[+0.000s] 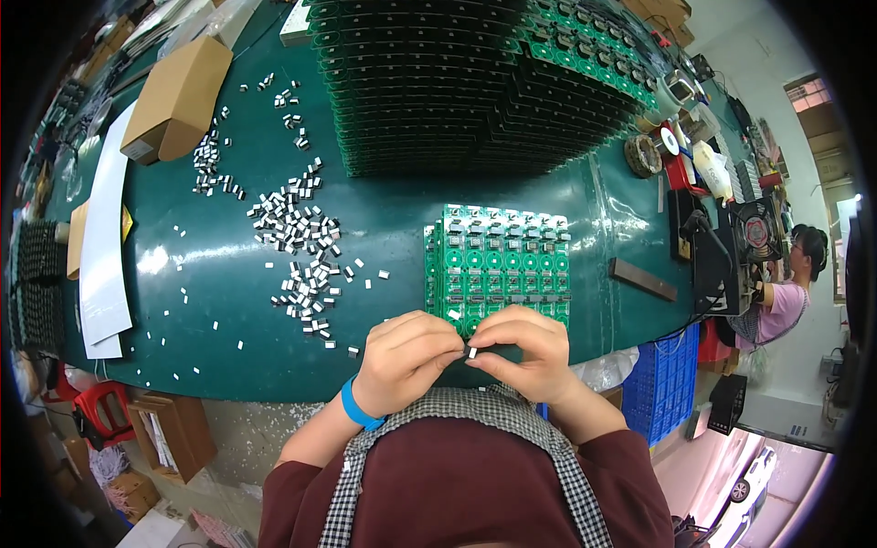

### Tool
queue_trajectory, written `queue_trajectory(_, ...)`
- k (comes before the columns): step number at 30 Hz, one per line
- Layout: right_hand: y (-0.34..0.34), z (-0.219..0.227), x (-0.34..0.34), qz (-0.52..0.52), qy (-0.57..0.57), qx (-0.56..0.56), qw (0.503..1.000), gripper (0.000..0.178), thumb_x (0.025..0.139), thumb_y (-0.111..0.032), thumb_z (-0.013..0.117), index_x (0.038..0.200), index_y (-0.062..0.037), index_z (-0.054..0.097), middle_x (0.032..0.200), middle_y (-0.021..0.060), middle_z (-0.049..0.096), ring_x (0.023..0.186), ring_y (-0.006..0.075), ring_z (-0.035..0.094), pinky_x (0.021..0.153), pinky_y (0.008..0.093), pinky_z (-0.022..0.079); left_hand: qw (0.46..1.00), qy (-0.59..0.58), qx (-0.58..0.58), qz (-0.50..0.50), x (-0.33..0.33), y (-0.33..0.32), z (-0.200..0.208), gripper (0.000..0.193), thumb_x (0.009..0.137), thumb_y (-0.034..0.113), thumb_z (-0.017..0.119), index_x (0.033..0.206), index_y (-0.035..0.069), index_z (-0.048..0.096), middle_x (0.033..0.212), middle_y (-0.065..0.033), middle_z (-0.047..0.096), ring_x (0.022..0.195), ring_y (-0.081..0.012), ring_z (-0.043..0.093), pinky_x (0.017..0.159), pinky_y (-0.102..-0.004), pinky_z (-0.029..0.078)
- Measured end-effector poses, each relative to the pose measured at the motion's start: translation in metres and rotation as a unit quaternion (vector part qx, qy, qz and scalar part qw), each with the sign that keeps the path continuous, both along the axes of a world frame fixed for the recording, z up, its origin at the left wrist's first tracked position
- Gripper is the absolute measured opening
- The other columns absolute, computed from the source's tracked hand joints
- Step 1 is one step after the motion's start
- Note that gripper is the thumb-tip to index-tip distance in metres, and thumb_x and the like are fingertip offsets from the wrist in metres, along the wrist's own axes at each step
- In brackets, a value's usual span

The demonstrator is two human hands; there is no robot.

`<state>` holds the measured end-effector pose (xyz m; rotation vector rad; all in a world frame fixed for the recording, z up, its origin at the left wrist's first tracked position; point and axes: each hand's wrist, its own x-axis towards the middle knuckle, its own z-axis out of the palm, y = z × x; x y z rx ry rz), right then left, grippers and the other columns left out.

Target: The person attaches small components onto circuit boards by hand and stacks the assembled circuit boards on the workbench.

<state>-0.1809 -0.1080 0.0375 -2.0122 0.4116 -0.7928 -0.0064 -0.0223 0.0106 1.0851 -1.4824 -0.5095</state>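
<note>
In front of my body, both hands meet over the table's near edge. A small white-and-black block-shaped component [472,353] sits between the fingertips. My right hand [528,350] pinches it between thumb and forefinger from the right. From the left, my left hand [406,358], with a blue band on the wrist, is closed with its fingertips on the block's dark side. Just beyond the hands lies a stack of green circuit board panels [507,260] carrying rows of small parts. Another white-topped block [454,314] rests on the panel's near left corner.
Many loose white-and-black blocks [297,224] are scattered to the left. Tall stacks of green boards [420,91] rise at the back. A dark bar [642,279] lies to the right. A cardboard box [178,99] and white sheet [105,247] stand far left. Another person [781,297] sits at right.
</note>
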Motion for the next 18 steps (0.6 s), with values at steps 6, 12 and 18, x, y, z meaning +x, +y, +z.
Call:
queue_trajectory(6,-0.004,0.005,-0.003,0.038,0.044,0.027,0.998,0.022,0.071,-0.001,0.075,0.09,-0.0014,0.065,0.087,0.0085,0.063,0.076,0.0194,0.064,0.064,0.029,0.052,0.999,-0.054,0.0,-0.007,-0.003,0.0,-0.001,0.016,0.069,0.0,0.072,0.081,0.003,0.063,0.081,-0.0081,0.063,0.072,-0.024,0.064,0.06,-0.0327,0.05)
queue_trajectory(12,-0.005,0.004,-0.006,-0.002,0.044,-0.031,0.999,0.02,0.071,-0.001,0.075,0.089,-0.0022,0.065,0.088,0.0083,0.063,0.076,0.0192,0.064,0.064,0.0282,0.052,0.998,-0.021,0.043,0.031,-0.01,-0.001,0.005,0.019,0.071,-0.001,0.072,0.089,0.002,0.066,0.088,-0.0095,0.066,0.078,-0.0251,0.066,0.065,-0.033,0.053)
queue_trajectory(18,0.008,-0.003,-0.011,-0.079,0.024,-0.102,0.991,0.022,0.065,0.001,0.079,0.084,-0.0019,0.068,0.084,0.0096,0.067,0.072,0.0195,0.067,0.06,0.028,0.054,0.997,-0.065,-0.024,0.024,-0.012,-0.004,0.002,0.023,0.067,-0.004,0.074,0.089,0.0,0.069,0.079,-0.0109,0.068,0.071,-0.0246,0.069,0.06,-0.0308,0.054)
